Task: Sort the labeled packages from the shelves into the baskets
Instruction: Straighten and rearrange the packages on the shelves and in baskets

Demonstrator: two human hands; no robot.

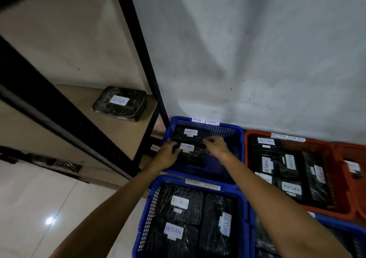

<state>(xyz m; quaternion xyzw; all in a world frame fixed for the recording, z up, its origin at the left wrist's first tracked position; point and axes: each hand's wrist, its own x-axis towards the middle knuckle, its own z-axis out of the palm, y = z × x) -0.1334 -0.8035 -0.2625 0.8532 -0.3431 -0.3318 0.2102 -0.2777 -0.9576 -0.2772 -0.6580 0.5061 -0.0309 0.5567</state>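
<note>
Both hands hold a black wrapped package (191, 154) with a white "RETURN" label, low inside the far blue basket (235, 137). My left hand (168, 152) grips its left edge and my right hand (214, 144) its upper right corner. Behind it in the same basket lies another black "RETURN" package (190, 132). On the shelf board to the left, one more black "RETURN" package (119, 103) lies flat.
A near blue basket (147, 214) holds three black packages. An orange basket (324, 148) at right holds several. A second orange basket (352, 164) and another blue one (336, 224) sit at the right edge. The black shelf post (144, 59) stands left of the baskets; wall behind.
</note>
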